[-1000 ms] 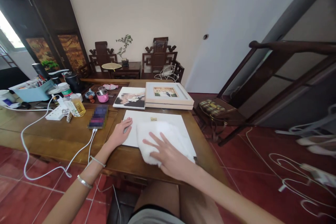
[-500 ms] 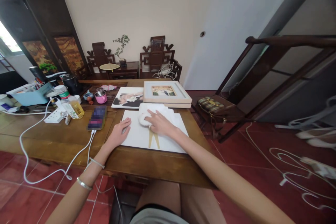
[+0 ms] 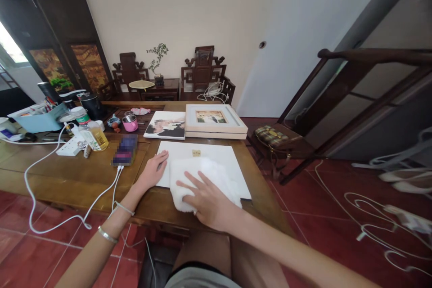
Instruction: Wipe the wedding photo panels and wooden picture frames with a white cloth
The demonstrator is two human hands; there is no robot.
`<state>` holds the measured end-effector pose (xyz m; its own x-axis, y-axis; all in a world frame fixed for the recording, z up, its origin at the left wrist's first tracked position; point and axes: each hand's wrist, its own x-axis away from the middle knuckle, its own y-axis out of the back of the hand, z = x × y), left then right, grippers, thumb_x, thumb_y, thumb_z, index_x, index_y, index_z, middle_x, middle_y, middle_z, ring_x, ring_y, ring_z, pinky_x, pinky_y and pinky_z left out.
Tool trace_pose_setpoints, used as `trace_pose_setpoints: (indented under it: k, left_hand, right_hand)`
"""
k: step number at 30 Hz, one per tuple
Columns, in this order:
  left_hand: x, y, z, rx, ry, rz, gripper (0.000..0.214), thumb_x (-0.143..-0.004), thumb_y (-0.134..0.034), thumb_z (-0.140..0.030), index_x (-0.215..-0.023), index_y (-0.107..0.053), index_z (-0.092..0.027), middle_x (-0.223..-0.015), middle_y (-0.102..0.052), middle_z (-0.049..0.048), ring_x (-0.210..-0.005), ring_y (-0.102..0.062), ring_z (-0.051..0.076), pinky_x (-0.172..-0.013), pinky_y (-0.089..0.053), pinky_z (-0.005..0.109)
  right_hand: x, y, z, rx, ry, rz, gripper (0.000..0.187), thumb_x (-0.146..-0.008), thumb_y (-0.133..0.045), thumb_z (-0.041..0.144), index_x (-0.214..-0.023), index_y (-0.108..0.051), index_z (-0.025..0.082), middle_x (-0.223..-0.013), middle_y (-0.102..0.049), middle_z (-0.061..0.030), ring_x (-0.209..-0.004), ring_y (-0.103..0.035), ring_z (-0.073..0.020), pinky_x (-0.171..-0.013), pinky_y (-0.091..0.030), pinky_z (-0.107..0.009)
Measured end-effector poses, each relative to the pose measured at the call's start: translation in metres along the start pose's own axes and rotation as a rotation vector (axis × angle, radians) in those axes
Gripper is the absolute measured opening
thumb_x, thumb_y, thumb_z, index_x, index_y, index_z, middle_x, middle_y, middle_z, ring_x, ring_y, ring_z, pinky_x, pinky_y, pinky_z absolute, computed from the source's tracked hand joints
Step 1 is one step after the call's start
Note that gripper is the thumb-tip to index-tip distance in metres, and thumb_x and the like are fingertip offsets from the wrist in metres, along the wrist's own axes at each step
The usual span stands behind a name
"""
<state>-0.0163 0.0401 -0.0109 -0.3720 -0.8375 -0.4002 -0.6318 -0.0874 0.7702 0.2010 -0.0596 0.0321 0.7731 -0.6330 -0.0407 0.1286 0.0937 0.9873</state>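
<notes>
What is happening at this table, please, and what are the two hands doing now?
A person sits at a wooden table with a white panel lying flat in front. The right hand is spread over a white cloth, which covers much of the panel and reaches past its near edge. The left hand rests at the panel's left edge. Behind the panel lie a photo print and a framed picture; a phone lies to the left.
</notes>
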Motion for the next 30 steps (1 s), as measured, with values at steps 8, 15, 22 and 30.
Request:
trace_pose_setpoints:
  k: [8, 15, 22, 30]
  left_hand:
    - [0.0, 0.001, 0.0, 0.036, -0.006, -0.001, 0.037, -0.087, -0.041, -0.027, -0.117, -0.058, -0.014, -0.127, -0.054, 0.0119, -0.123, -0.047, 0.022, -0.106, -0.034, 0.043]
    - [0.002, 0.001, 0.0, 0.044, 0.003, -0.028, 0.037, -0.088, -0.039, -0.025, -0.118, -0.057, -0.014, -0.126, -0.056, 0.0121, -0.122, -0.048, 0.022, -0.106, -0.035, 0.044]
    - [0.002, 0.002, 0.003, 0.041, -0.018, -0.014, 0.037, -0.087, -0.037, -0.02, -0.115, -0.058, -0.011, -0.126, -0.056, 0.0131, -0.123, -0.047, 0.022, -0.107, -0.034, 0.042]
    - [0.003, 0.0, 0.004, 0.055, -0.015, -0.041, 0.035, -0.086, -0.04, -0.022, -0.114, -0.059, -0.015, -0.125, -0.057, 0.0108, -0.121, -0.049, 0.022, -0.106, -0.035, 0.042]
  right_hand:
    - [-0.06, 0.012, -0.082, 0.074, -0.225, -0.114, 0.039, -0.073, -0.047, 0.006, -0.111, -0.056, 0.013, -0.119, -0.058, -0.0183, -0.132, -0.026, -0.0289, -0.102, -0.023, -0.052]
    - [-0.054, 0.001, -0.049, 0.089, -0.182, -0.116, 0.039, -0.072, -0.049, 0.005, -0.108, -0.059, 0.017, -0.14, -0.041, -0.0107, -0.134, -0.018, -0.0326, -0.105, -0.016, -0.057]
    - [-0.002, -0.009, 0.016, 0.006, 0.052, -0.036, 0.027, -0.072, -0.056, 0.014, -0.098, -0.063, 0.02, -0.144, -0.034, -0.006, -0.135, -0.011, -0.0351, -0.107, -0.01, -0.06]
    - [-0.034, 0.001, -0.039, 0.012, -0.123, -0.119, 0.042, -0.068, -0.049, 0.004, -0.105, -0.06, 0.02, -0.138, -0.044, -0.0083, -0.134, -0.023, -0.0282, -0.107, -0.019, -0.052]
